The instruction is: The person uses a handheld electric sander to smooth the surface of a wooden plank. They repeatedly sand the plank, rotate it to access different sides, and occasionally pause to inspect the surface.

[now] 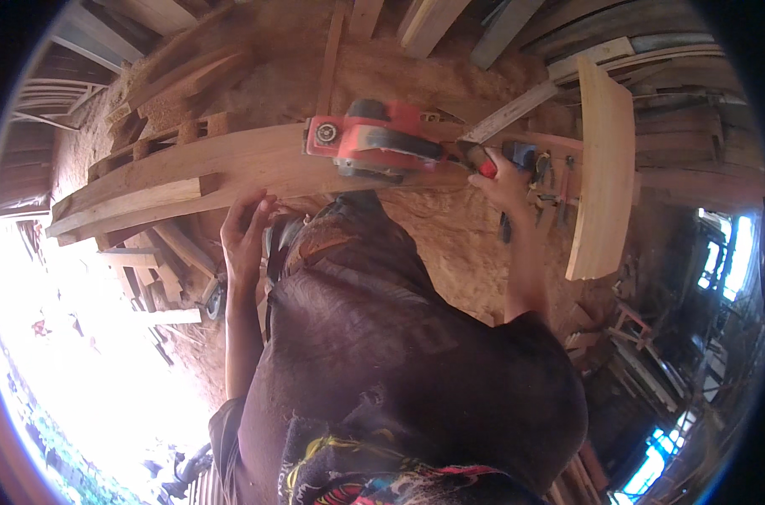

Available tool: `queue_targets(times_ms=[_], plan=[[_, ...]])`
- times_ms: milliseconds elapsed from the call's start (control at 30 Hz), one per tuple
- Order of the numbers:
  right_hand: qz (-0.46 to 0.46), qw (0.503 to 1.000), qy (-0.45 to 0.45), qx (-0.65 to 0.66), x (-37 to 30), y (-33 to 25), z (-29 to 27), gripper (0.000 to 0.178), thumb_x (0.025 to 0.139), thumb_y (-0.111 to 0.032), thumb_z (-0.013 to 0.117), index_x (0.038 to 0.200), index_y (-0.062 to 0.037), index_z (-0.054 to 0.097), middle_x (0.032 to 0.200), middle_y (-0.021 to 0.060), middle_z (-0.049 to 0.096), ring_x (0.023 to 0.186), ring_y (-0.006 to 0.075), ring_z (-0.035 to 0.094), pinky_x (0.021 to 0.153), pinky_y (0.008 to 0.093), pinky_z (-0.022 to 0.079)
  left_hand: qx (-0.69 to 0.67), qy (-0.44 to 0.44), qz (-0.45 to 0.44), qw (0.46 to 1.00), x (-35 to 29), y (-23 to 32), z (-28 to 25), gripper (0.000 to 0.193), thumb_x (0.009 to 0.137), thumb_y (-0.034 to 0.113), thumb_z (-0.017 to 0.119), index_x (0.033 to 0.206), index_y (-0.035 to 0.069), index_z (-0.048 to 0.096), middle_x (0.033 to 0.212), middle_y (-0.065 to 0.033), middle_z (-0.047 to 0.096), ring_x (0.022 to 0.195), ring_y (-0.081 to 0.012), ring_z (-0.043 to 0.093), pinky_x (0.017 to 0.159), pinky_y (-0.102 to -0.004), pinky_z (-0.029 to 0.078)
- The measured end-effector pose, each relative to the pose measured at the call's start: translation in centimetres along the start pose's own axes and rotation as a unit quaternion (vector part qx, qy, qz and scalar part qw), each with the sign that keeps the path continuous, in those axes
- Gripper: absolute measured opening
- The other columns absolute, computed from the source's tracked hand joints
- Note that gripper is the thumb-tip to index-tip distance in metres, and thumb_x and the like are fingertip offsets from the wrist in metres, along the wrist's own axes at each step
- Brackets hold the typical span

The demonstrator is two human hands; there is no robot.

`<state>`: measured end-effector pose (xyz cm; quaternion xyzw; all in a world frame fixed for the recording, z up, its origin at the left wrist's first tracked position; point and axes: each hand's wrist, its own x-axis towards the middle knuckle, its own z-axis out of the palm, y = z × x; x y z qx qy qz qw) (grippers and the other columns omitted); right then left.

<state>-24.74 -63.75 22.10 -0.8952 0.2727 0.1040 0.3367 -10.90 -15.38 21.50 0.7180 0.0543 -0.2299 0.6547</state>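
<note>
A red and black electric planer (378,141) rests on top of a long wooden beam (269,160) that lies across in front of me. My left hand (246,225) is at the beam's near edge, left of the planer. Its fingers are loosely bent and apart, with nothing seen in them. Just beyond the planer's right end, my right hand (502,181) is closed on a small object (481,160) with a brown block-like part and a red part. The fingers cover much of it, so its kind is unclear.
Several hand tools (544,172) lie right of my right hand. Farther right a pale board (603,172) stands across the beam's line. Wood offcuts (151,265) lie at the left, and stacked planks (677,126) at the far right. Sawdust (462,244) covers the ground.
</note>
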Motion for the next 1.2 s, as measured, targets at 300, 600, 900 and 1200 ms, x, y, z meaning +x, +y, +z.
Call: queue_targets(times_ms=[300, 600, 900, 1200], plan=[[-0.043, 0.984, -0.141, -0.103, 1.5, 3.3, -0.8, 0.079, 0.089, -0.031, 0.085, 0.155, -0.0048, 0.051, 0.148, 0.022, 0.062, 0.135, 0.0334, 0.061, 0.113, 0.0412, 0.047, -0.055, 0.123, -0.092, 0.987, -4.9, -4.2, 2.7, 0.039, 0.104, 0.028, 0.073, 0.132, 0.001, 0.068, 0.12, -0.012, 0.076, 0.109, -0.0194, 0.073, 0.09, -0.033, 0.058], [-0.231, 0.959, -0.163, 0.03, 3.7, -11.9, 1.1, 0.054, 0.096, -0.044, 0.078, 0.129, -0.0029, 0.071, 0.124, 0.018, 0.073, 0.119, 0.0339, 0.07, 0.099, 0.0424, 0.054, -0.071, 0.189, -0.136, 0.97, -8.6, -8.3, 3.6, 0.045, 0.103, 0.034, 0.074, 0.133, 0.001, 0.068, 0.123, -0.0128, 0.075, 0.112, -0.0212, 0.073, 0.09, -0.0343, 0.058], [-0.199, 0.951, -0.236, -0.025, 2.3, -11.0, -0.3, 0.046, 0.09, -0.035, 0.085, 0.116, 0.0015, 0.074, 0.102, 0.0126, 0.077, 0.095, 0.0224, 0.072, 0.087, 0.0385, 0.055, -0.167, 0.266, -0.17, 0.934, -15.7, -13.9, 5.9, 0.038, 0.103, 0.031, 0.074, 0.129, 0.003, 0.071, 0.119, -0.009, 0.076, 0.108, -0.0198, 0.072, 0.089, -0.0357, 0.058], [-0.235, 0.889, -0.288, -0.267, 2.7, -15.4, -3.6, 0.05, 0.086, -0.033, 0.089, 0.119, 0.001, 0.072, 0.1, 0.0126, 0.075, 0.09, 0.0231, 0.069, 0.086, 0.0387, 0.055, -0.217, 0.391, 0.07, 0.892, -20.9, -8.6, 7.0, 0.033, 0.102, 0.026, 0.077, 0.127, 0.005, 0.072, 0.107, -0.0068, 0.078, 0.103, -0.0139, 0.073, 0.09, -0.0292, 0.056]])
